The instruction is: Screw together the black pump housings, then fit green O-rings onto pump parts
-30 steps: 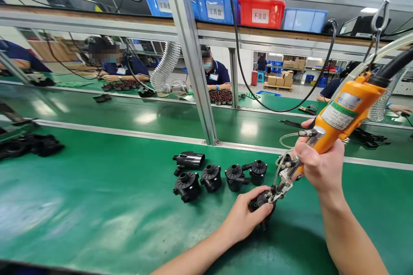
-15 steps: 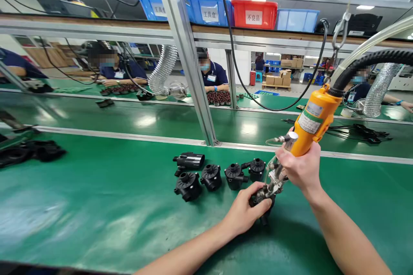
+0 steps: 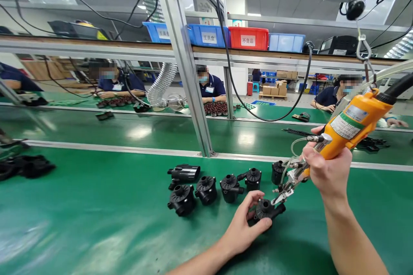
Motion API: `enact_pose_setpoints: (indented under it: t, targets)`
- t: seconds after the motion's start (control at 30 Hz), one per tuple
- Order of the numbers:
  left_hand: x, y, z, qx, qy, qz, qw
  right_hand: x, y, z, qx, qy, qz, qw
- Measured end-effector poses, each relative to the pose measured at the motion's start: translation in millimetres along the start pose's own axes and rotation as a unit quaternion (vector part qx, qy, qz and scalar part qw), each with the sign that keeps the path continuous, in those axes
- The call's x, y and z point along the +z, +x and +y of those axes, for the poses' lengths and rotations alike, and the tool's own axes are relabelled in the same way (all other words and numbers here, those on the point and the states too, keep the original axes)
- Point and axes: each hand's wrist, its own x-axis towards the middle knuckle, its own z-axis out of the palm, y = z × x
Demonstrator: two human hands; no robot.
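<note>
My left hand (image 3: pixel 247 223) grips a black plastic pump housing (image 3: pixel 267 209) that rests on the green belt (image 3: pixel 97 223). My right hand (image 3: pixel 327 171) is wrapped round an orange powered screwdriver (image 3: pixel 350 124) that hangs from a cable. Its metal tip (image 3: pixel 280 197) points down at the housing, just above its right side. Several more black pump housings (image 3: pixel 206 189) lie in a row to the left on the belt, and one (image 3: pixel 278 172) sits behind the tip.
A slanted aluminium post (image 3: pixel 190 81) rises behind the parts. Blue and red bins (image 3: pixel 248 38) stand on the shelf above. Other people in blue shirts work across the far belt. A black pile of parts (image 3: pixel 22 166) lies at the left edge. Hoses and cables hang overhead.
The screwdriver tip has lifted off the housing and tilted to the right. The housing under my left hand now shows its port; the view has tipped upward.
</note>
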Motion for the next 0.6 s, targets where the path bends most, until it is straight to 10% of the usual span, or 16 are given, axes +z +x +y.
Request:
enact_pose_setpoints:
  t: [0.6]
  targets:
    - [9.9, 0.3, -2.7, 0.004, -0.015, 0.0, 1.0, 22.0, -10.4, 10.9, 0.025, 0.016, -0.062, 0.998]
